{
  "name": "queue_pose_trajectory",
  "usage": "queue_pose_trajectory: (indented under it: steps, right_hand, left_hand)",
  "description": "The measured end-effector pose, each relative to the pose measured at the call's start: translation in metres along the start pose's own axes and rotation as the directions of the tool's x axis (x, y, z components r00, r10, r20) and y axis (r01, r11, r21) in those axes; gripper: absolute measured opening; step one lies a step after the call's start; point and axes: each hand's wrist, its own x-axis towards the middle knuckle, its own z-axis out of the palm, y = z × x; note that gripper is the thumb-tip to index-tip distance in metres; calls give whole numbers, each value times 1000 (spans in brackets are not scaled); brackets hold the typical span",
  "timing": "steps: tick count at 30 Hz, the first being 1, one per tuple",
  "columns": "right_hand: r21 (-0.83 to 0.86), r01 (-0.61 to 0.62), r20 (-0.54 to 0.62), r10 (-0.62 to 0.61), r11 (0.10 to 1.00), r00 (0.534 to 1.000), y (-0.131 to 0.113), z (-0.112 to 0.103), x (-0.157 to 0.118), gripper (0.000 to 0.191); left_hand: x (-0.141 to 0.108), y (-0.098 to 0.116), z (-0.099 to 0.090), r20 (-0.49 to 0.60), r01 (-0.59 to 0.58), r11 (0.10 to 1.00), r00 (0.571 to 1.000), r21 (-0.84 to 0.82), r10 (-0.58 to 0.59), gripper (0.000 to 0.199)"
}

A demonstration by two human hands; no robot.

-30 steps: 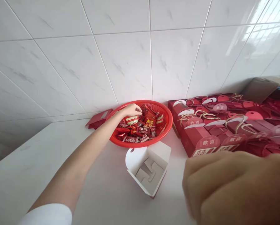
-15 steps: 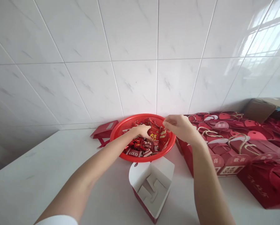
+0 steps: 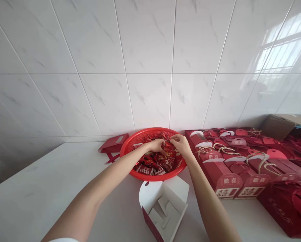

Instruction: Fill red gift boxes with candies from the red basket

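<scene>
A red plastic basket full of red wrapped candies stands against the wall. Over its middle, my left hand is among the candies, fingers curled and spread apart with no item plainly between them. At the basket's right side, my right hand has its fingertips pinched together at a red wrapper; exactly what they grip is too small to tell. An open box, white inside and dark red outside, sits in front of the basket with its flaps up.
Rows of closed red gift boxes with rope handles fill the right side. A cardboard box is behind them. A flat red box with ribbon lies left of the basket, near the tiled wall.
My right hand has moved down and left, from above the basket's right rim to the candies. My left hand stays in the basket. The view has shifted slightly.
</scene>
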Motion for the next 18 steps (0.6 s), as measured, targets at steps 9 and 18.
queue_pose_trajectory:
  steps: [9, 18]
  right_hand:
    - [84, 3, -72, 3, 996, 997, 4, 4, 4, 42]
    - [343, -55, 74, 31, 938, 997, 12, 6, 5, 55]
  left_hand:
    - [-8, 4, -26, -132, -136, 920, 987, -369, 93, 24]
    - [-4, -6, -25, -136, -68, 945, 990, -320, 26, 38]
